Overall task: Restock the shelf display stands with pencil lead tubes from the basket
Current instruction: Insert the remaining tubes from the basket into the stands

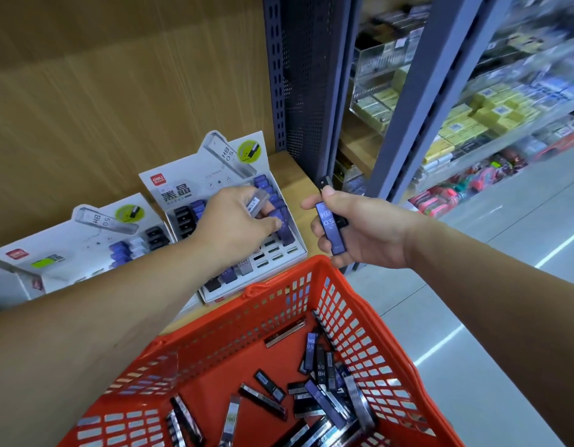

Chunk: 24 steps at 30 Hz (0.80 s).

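Wooden shelf beyond the red basket carries a display stand. Past the basket's far rim, the left hand pinches a clear tube over the stand; above the basket's far corner, the right hand clasps a purple tube. More tubes lie inside it.

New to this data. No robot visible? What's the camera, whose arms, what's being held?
No robot here: a person works bare-handed, and the single picture comes from a wide-angle camera on their head, looking down at their own arms. The left hand holds a clear tube over the nearer display stand on the wooden shelf; a second stand sits to its left. The right hand grips a purple tube marked HB 0.5. Below, the red basket holds more loose tubes. Blurred stocked shelves fill the right.
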Tool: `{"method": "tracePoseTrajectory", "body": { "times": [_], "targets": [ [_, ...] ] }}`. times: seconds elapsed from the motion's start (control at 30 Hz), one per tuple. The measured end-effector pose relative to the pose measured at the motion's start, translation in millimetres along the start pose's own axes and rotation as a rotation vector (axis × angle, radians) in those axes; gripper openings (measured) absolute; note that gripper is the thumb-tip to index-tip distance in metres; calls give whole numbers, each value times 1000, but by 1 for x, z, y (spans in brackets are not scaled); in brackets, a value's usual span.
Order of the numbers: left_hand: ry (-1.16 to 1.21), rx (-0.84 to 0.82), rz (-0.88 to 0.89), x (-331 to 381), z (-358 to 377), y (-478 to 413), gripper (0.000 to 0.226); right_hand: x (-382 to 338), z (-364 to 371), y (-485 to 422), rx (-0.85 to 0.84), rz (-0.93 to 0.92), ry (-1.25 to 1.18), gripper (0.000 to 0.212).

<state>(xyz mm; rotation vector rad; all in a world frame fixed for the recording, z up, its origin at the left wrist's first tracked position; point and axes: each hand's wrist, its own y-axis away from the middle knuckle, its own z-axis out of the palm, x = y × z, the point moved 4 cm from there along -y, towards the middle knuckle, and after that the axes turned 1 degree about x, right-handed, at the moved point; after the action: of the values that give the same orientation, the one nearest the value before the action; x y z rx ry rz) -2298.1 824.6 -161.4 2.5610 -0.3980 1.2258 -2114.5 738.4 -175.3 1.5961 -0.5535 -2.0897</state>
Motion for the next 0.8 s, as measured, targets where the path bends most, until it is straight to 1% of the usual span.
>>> {"method": "tracePoseTrajectory", "body": {
  "times": [0.13, 0.23, 0.27, 0.33, 0.4, 0.47, 0.53, 0.57, 0.63, 0.67, 0.73, 0.8],
  "targets": [
    [-128, -13, 68, 4, 0, -2, 16, 2, -7, -1, 18, -24, -40, 42],
    [-245, -28, 106, 9, 3, -1, 13, 3, -12, -3, 40, -33, -60, 39],
    [-259, -25, 107, 10, 4, 0, 14, 3, -13, -3, 43, -33, -68, 37],
    [-200, -23, 81, 11, 4, 0, 15, 1, -13, -2, 37, -31, -73, 33],
    [-31, -7, 7, 14, -1, -3, 14, -3, -10, -1, 10, -22, -84, 30],
    [274, -9, -167, 16, -10, -5, 10, -7, -3, 0, -22, -13, -108, 23],
    [613, -86, -334, 18, -17, -3, 7, -14, 8, 1, -61, -22, -93, 10],
    [730, -127, -376, 19, -20, -2, 8, -16, 16, 0, -77, -29, -64, 10],
    [860, -169, -416, 18, -27, 2, 14, -18, 32, -2, -98, -41, 41, 31],
    [896, -170, -428, 17, -29, 4, 18, -18, 41, -2, -115, -43, 107, 37],
    [957, -152, -433, 19, -32, 7, 24, -16, 60, -3, -156, -58, 207, 31],
    [1020, -144, -405, 24, -32, 9, 27, -14, 73, -5, -149, -86, 230, 33]
  ]
}}
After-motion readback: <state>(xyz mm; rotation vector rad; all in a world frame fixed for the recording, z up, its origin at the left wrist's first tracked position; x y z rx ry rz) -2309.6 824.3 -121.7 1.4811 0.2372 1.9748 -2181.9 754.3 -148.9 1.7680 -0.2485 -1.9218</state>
